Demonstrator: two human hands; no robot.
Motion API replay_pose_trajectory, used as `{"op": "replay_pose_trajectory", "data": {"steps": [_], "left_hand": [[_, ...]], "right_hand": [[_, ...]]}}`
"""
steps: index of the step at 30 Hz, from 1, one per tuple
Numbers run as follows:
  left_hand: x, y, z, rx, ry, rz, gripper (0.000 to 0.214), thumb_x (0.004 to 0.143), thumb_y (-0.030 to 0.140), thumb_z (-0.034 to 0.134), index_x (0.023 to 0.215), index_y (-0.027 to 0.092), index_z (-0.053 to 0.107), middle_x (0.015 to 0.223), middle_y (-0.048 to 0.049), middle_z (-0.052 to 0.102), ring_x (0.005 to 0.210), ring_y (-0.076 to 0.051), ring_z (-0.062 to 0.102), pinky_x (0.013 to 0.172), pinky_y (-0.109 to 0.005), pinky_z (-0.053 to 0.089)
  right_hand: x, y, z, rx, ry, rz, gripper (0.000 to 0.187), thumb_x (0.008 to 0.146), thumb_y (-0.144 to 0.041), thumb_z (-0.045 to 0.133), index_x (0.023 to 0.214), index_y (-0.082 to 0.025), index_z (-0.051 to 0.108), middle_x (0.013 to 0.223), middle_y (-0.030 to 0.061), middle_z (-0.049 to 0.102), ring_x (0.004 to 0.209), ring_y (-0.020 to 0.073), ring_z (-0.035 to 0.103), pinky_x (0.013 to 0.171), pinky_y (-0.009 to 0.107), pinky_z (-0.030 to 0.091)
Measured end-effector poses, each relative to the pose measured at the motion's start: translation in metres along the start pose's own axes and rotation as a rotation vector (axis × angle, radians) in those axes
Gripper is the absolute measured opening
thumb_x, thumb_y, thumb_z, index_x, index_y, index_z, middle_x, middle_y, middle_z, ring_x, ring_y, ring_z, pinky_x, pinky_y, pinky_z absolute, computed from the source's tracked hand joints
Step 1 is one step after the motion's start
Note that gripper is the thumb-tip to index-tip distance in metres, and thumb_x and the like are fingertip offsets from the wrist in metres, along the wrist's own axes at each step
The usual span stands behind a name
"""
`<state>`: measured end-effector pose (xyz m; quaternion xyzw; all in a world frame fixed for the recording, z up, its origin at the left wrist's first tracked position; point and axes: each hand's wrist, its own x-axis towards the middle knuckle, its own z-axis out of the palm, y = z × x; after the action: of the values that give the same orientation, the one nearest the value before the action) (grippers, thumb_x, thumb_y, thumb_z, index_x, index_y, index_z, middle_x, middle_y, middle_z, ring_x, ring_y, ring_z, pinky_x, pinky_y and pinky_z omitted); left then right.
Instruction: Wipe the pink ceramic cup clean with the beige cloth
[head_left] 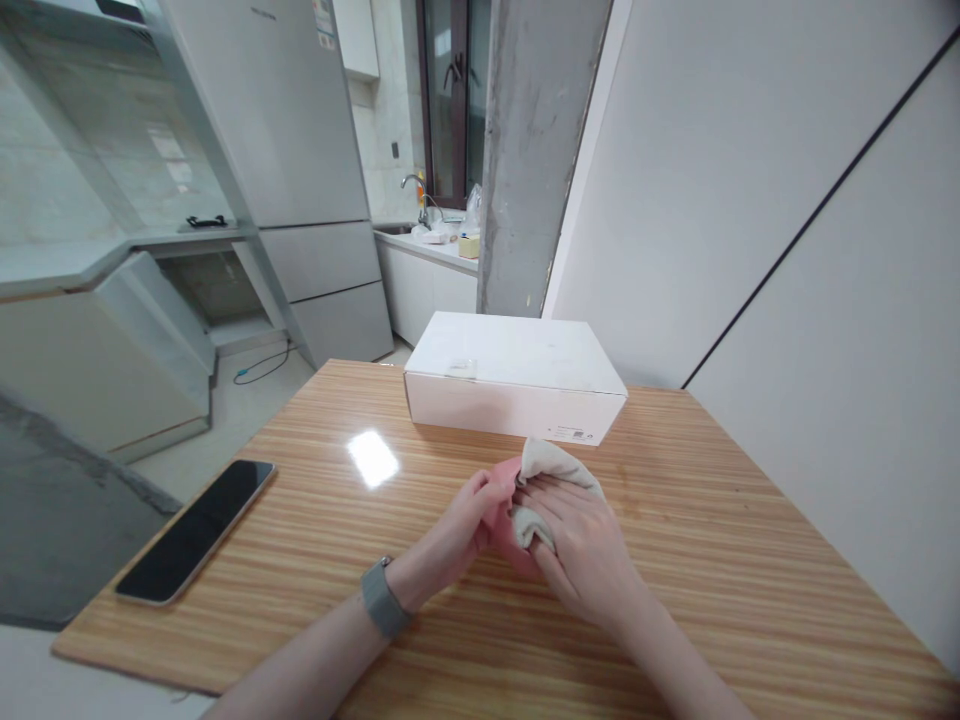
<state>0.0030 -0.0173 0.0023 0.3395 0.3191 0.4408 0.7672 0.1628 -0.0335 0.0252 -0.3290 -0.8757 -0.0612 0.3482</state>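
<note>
My left hand (pixel 471 520) grips the near-left side of a pink object (pixel 504 500), possibly a bowl or dish; both hands and a cloth cover most of it, so its exact kind is not clear. In my right hand (pixel 574 535) is a folded light grey cloth (pixel 553 462), held against the pink object's right side. The fingers of that hand point up and to the left over the cloth. Both hands are close together above the wooden table, just in front of a white box.
The closed white cardboard box (pixel 510 360) stands on the wooden table (pixel 690 560) behind my hands. A smartphone (pixel 196 530) lies near the table's left edge. Beyond are a refrigerator (pixel 277 120), a sink counter (pixel 431 250) and, on the right, a white wall (pixel 750 150).
</note>
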Motion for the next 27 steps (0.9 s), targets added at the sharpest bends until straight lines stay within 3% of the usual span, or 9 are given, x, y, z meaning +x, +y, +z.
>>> {"op": "replay_pose_trajectory", "data": {"steps": [3,7,11,16,19,22,27], "left_hand": [[-0.001,0.008,-0.005,0.133,-0.043,-0.054,0.037,0.081,0.048,0.066,0.096,0.015,0.064,0.083,-0.002,0.063,0.07,-0.013,0.055,0.061,-0.025,0.046],[0.001,0.013,-0.014,0.257,-0.049,-0.158,0.039,0.075,0.05,0.071,0.091,0.016,0.062,0.075,0.0,0.06,0.061,-0.013,0.055,0.054,-0.026,0.048],[0.003,0.01,-0.015,0.252,-0.023,-0.116,0.039,0.072,0.048,0.075,0.085,0.016,0.056,0.075,-0.0005,0.059,0.062,-0.013,0.056,0.055,-0.027,0.049],[0.002,-0.001,-0.008,0.14,0.025,-0.027,0.046,0.07,0.042,0.079,0.097,0.017,0.052,0.089,-0.003,0.062,0.072,-0.013,0.059,0.059,-0.024,0.048],[0.001,-0.003,-0.006,0.067,-0.006,-0.031,0.045,0.068,0.039,0.081,0.096,0.018,0.052,0.088,-0.0008,0.061,0.071,-0.012,0.058,0.059,-0.023,0.046],[0.001,-0.002,-0.008,0.027,-0.016,-0.084,0.039,0.072,0.046,0.076,0.087,0.018,0.054,0.077,0.0018,0.058,0.066,-0.011,0.055,0.058,-0.023,0.044],[0.003,0.007,-0.014,0.11,-0.103,-0.086,0.041,0.08,0.053,0.067,0.091,0.013,0.066,0.079,-0.0032,0.064,0.07,-0.013,0.055,0.062,-0.026,0.043]], "right_hand": [[-0.002,0.002,-0.002,0.085,-0.057,-0.03,0.029,0.087,-0.021,0.04,0.101,-0.014,0.065,0.097,0.0127,0.076,0.091,0.0268,0.071,0.089,0.042,0.054],[-0.001,0.004,-0.003,0.153,-0.106,-0.026,0.028,0.087,-0.021,0.038,0.096,-0.018,0.064,0.089,0.0093,0.075,0.087,0.0246,0.07,0.088,0.04,0.054],[0.0,0.005,-0.001,0.127,-0.097,0.006,0.027,0.087,-0.02,0.04,0.099,-0.019,0.064,0.097,0.0095,0.075,0.092,0.0246,0.07,0.091,0.041,0.054],[-0.001,0.006,0.003,-0.005,-0.025,0.081,0.03,0.087,-0.016,0.041,0.102,-0.016,0.066,0.099,0.0129,0.075,0.095,0.0265,0.07,0.091,0.044,0.054],[-0.001,0.009,0.001,-0.011,-0.006,0.044,0.029,0.087,-0.018,0.041,0.103,-0.016,0.066,0.1,0.0134,0.075,0.095,0.0274,0.07,0.089,0.044,0.054],[0.0,0.011,-0.003,0.045,-0.001,-0.018,0.028,0.088,-0.019,0.041,0.102,-0.017,0.064,0.099,0.0118,0.075,0.095,0.0256,0.07,0.092,0.042,0.053],[0.001,0.005,-0.004,0.164,-0.044,-0.076,0.026,0.088,-0.022,0.039,0.1,-0.019,0.062,0.092,0.009,0.074,0.086,0.0241,0.07,0.088,0.041,0.054]]}}
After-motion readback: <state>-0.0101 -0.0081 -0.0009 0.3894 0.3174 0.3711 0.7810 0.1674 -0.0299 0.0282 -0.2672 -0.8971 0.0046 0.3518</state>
